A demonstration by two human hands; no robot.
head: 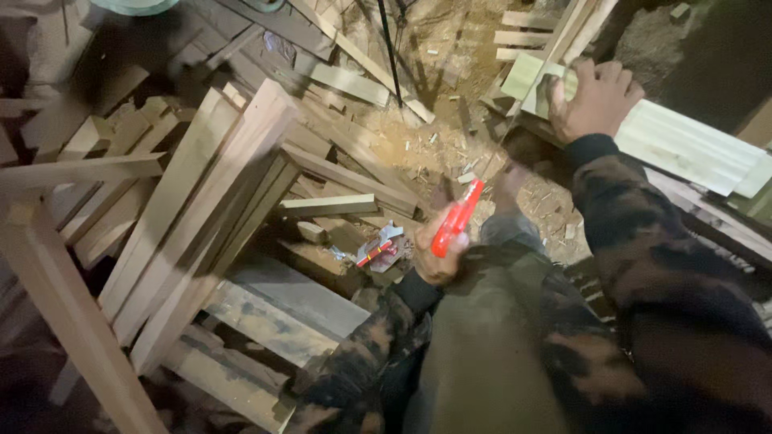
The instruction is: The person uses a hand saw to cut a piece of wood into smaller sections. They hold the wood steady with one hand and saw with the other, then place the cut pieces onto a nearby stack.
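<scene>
My left hand is closed around a slim red-orange tool, which points up and to the right above my knee. My right hand reaches out to the upper right. Its palm lies flat on the end of a pale grooved board, fingers spread over the edge. Both arms wear dark mottled sleeves. My olive trouser leg fills the lower middle.
Several long wooden planks lean in a stack on the left, with more offcuts piled behind them. A small red and white packet lies among scraps by my left hand. Sawdust-strewn ground shows at top centre, crossed by slats.
</scene>
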